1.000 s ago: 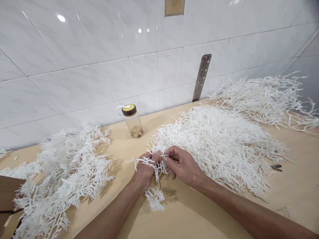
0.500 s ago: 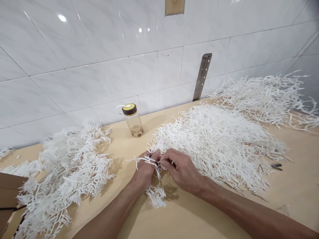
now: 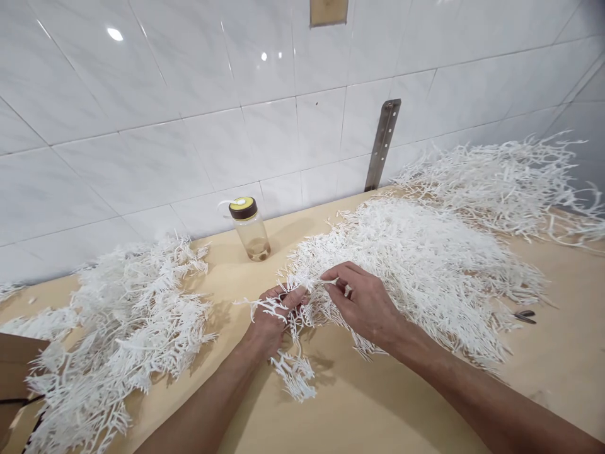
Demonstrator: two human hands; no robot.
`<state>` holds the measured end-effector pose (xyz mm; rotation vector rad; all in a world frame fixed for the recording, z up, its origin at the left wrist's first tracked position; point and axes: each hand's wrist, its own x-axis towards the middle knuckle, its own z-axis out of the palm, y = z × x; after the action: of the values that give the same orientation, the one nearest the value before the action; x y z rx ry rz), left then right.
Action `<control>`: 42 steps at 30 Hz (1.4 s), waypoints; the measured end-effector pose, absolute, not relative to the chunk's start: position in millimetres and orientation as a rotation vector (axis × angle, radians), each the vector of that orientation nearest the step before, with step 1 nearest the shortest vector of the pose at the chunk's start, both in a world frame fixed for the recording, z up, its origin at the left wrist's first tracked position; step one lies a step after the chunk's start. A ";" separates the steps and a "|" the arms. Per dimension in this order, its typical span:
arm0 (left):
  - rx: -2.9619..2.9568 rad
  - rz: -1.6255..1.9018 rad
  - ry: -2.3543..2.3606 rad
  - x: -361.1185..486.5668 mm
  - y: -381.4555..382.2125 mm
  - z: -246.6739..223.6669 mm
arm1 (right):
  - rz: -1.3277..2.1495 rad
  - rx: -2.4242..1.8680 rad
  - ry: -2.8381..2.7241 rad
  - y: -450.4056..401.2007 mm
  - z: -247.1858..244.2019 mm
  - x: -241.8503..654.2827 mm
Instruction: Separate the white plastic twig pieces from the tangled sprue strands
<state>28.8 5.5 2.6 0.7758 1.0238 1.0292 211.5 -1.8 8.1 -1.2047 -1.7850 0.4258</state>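
My left hand [image 3: 273, 315] is closed around a branched white strand piece [image 3: 293, 372], whose tips stick out to the left and hang below the fingers. Just to its right, my right hand [image 3: 362, 299] pinches a thin white strand between thumb and forefinger. Both hands are at the lower left edge of a broad pile of short white pieces [image 3: 416, 258] and do not touch each other. A heap of branched white clusters [image 3: 137, 315] lies to the left.
A clear bottle [image 3: 254, 236] with a yellow and dark lid stands near the tiled wall. A metal bracket [image 3: 382, 145] leans there. Longer white strands [image 3: 510, 183] lie at the back right, small dark snips [image 3: 525, 316] at right, and a brown box [image 3: 21, 366] at far left.
My right hand has moved right and slightly up, away from my left hand, with a thin strand now showing in its pinch. My left hand has shifted slightly left.
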 end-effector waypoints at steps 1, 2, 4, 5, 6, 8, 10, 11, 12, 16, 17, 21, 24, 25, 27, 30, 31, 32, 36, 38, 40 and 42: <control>0.767 1.022 1.029 28.2 5.7 2.1 | 0.475 -1.159 -1.787 -3.1 7.7 209.9; 0.756 1.013 1.036 27.7 5.9 1.5 | 0.510 -1.113 -1.787 -4.7 7.3 207.9; 0.730 1.008 1.037 26.8 6.2 0.4 | 0.529 -1.063 -1.787 -7.2 6.0 203.8; 0.722 1.004 1.028 26.4 6.3 -0.2 | 0.524 -1.062 -1.788 -7.8 5.0 202.0; 0.715 0.999 1.018 26.2 6.4 -0.8 | 0.520 -1.070 -1.787 -7.9 3.9 200.5; 0.708 0.986 1.004 26.1 6.7 -1.4 | 0.522 -1.097 -1.777 -7.0 1.2 198.5; 0.707 0.973 1.002 26.4 6.8 -0.7 | 0.539 -1.114 -1.770 -5.6 -1.3 197.4; 0.708 0.965 1.003 26.6 6.7 0.3 | 0.552 -1.120 -1.767 -4.9 -2.5 197.0; 0.711 0.957 1.003 26.8 6.5 1.6 | 0.567 -1.127 -1.760 -4.4 -3.7 196.8; 0.717 0.919 0.998 26.9 5.3 6.4 | 0.750 -1.196 -1.646 -3.5 -7.8 195.8; 0.713 0.915 0.996 26.7 5.2 6.5 | 0.842 -1.219 -1.596 -3.2 -8.4 195.4; 0.692 0.938 0.979 25.4 6.3 2.1 | 1.151 -1.252 -1.445 -1.9 -7.4 192.7; 0.695 0.963 0.977 24.9 8.0 -1.8 | 1.209 -1.231 -1.430 -1.5 -5.4 191.3; 0.701 0.964 0.973 24.8 8.4 -2.4 | 1.215 -1.225 -1.428 -1.6 -4.9 191.2; 0.714 0.955 0.962 24.5 8.8 -2.6 | 1.216 -1.217 -1.420 -1.9 -4.2 191.4; 0.723 0.934 0.955 24.0 8.4 -1.5 | 1.215 -1.196 -1.439 -2.0 -3.3 192.1; 0.723 0.929 0.958 23.8 8.1 -1.0 | 1.221 -1.185 -1.448 -1.9 -2.8 192.3; 0.724 0.923 0.963 23.7 7.9 -0.7 | 1.227 -1.176 -1.455 -1.8 -2.4 192.3; 0.750 0.920 0.974 24.1 7.1 -0.7 | 1.233 -1.182 -1.474 -2.1 -2.1 191.7; 0.775 0.948 0.975 24.9 6.6 -0.8 | 1.198 -1.189 -1.504 -3.4 -3.3 191.5; 0.815 0.977 0.977 25.9 6.0 -0.5 | 1.143 -1.183 -1.540 -5.3 -5.0 191.3; 0.863 0.986 0.980 26.8 5.4 0.3 | 1.110 -1.164 -1.565 -6.9 -6.7 190.9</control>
<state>26.8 5.4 0.3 0.8626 0.9800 0.9865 190.9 -6.9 -6.7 -1.1636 -1.5647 1.1098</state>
